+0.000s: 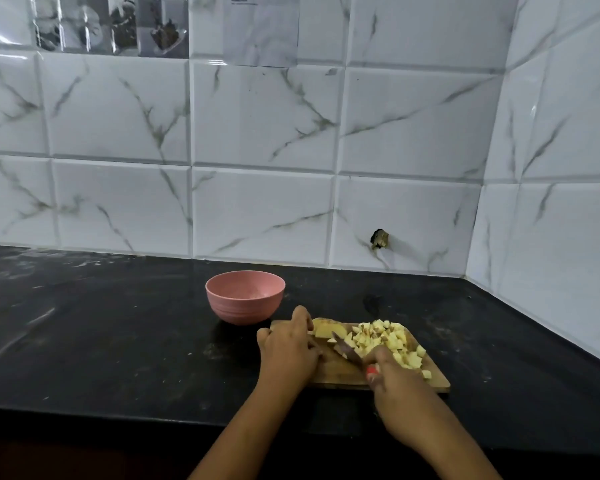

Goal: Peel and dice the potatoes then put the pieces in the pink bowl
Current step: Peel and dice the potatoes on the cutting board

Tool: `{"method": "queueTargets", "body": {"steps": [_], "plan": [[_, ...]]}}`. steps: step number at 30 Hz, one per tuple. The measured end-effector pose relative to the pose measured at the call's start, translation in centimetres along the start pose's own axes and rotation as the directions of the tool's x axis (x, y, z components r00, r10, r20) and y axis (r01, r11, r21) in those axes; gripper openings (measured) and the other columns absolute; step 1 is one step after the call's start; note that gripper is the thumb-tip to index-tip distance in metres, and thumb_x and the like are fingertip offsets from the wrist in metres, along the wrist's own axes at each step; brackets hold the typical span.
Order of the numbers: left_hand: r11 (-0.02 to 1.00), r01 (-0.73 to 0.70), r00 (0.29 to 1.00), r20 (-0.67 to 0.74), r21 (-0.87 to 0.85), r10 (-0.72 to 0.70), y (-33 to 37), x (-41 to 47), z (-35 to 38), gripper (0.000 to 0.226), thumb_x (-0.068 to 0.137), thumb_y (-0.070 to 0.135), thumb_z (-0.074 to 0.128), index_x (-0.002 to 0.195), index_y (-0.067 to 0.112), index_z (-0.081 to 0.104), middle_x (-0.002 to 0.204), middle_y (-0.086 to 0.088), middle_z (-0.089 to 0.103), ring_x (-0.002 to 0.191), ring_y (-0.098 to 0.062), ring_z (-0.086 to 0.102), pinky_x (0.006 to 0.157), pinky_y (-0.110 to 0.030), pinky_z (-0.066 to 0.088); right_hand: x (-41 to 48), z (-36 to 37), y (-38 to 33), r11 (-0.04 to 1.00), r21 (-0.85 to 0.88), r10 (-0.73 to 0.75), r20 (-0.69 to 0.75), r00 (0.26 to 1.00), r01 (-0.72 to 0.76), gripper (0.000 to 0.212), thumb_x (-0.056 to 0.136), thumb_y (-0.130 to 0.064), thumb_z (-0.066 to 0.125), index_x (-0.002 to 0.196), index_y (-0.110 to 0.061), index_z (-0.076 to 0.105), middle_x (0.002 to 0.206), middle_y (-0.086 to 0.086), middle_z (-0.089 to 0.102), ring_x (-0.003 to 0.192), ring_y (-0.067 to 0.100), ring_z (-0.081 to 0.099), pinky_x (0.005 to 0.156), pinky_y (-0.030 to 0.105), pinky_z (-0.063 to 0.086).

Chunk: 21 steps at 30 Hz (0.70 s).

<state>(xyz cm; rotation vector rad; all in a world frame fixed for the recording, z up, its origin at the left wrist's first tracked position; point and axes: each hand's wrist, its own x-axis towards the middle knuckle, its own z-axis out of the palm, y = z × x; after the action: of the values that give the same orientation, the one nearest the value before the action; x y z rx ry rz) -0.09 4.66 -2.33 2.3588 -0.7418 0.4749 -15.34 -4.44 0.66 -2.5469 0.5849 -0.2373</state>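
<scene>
A wooden cutting board (340,374) lies on the black counter. A pile of diced potato pieces (388,341) covers its right half. An uncut potato piece (328,330) sits at the board's far left, and my left hand (288,348) rests on it with fingers curled over it. My right hand (392,379) grips the red handle of a knife (347,351), whose blade points up-left toward that piece. The pink bowl (245,296) stands just beyond the board's left corner; its visible inside looks bare.
The black counter (118,341) stretches wide to the left, with its front edge near my forearms. White marbled wall tiles (257,133) rise behind, and a side wall closes the corner at right. A small dark hole (380,238) marks the back wall.
</scene>
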Motion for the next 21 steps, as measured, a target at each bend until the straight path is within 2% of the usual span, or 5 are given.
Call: {"method": "queueTargets", "body": {"steps": [4, 9, 12, 16, 21], "plan": [[0.993, -0.114, 0.992, 0.061, 0.03, 0.112, 0.8, 1.3, 0.7, 0.019, 0.088, 0.031, 0.057, 0.104, 0.031, 0.046, 0.099, 0.009, 0.064, 0.102, -0.012, 0.052, 0.085, -0.032, 0.027, 0.0, -1.6, 0.8, 0.985, 0.171, 0.028, 0.001, 1.0, -0.028, 0.015, 0.104, -0.025, 0.033, 0.113, -0.032, 0.044, 0.078, -0.003, 0.053, 0.063, 0.008, 0.048, 0.057, 0.025, 0.037], [0.99, -0.143, 0.981, 0.132, 0.009, 0.14, 0.7, 2.7, 0.2, 0.023, 0.09, 0.023, 0.055, 0.106, 0.038, 0.051, 0.106, 0.014, 0.063, 0.108, -0.008, 0.05, 0.083, -0.031, 0.026, -0.6, -1.6, 0.5, 0.992, 0.119, -0.042, -0.001, 0.999, 0.042, 0.016, 0.105, -0.026, 0.031, 0.116, -0.031, 0.041, 0.077, -0.006, 0.049, 0.061, 0.004, 0.044, 0.052, 0.02, 0.033], [0.972, -0.194, 0.979, 0.095, 0.13, 0.182, 0.4, 3.6, -0.5, 0.027, 0.09, 0.021, 0.056, 0.111, 0.038, 0.057, 0.115, 0.016, 0.058, 0.111, -0.011, 0.043, 0.08, -0.03, 0.021, -0.6, -1.1, -0.1, 0.994, 0.08, -0.073, 0.056, 0.996, 0.068, 0.013, 0.104, -0.028, 0.033, 0.113, -0.033, 0.041, 0.078, -0.008, 0.051, 0.063, 0.003, 0.046, 0.054, 0.021, 0.034], [0.914, -0.334, 0.936, 0.193, 0.231, 0.293, 1.1, 4.1, -0.1, 0.035, 0.095, 0.024, 0.046, 0.124, 0.041, 0.055, 0.143, 0.014, 0.035, 0.124, -0.016, 0.027, 0.088, -0.034, 0.023, 0.2, -0.4, 0.1, 0.999, -0.035, -0.026, 0.043, 0.999, 0.027, 0.015, 0.102, -0.024, 0.035, 0.115, -0.032, 0.039, 0.088, -0.004, 0.056, 0.07, 0.009, 0.051, 0.057, 0.026, 0.039], [0.896, -0.362, 0.926, 0.207, 0.257, 0.315, 1.0, 4.2, 0.6, 0.029, 0.095, 0.03, 0.046, 0.123, 0.036, 0.053, 0.138, 0.01, 0.034, 0.123, -0.014, 0.026, 0.091, -0.032, 0.023, 0.5, -0.5, 0.7, 0.999, -0.033, -0.014, 0.036, 0.999, 0.015, 0.015, 0.103, -0.025, 0.032, 0.115, -0.031, 0.039, 0.091, -0.003, 0.057, 0.073, 0.01, 0.053, 0.059, 0.026, 0.039]]}}
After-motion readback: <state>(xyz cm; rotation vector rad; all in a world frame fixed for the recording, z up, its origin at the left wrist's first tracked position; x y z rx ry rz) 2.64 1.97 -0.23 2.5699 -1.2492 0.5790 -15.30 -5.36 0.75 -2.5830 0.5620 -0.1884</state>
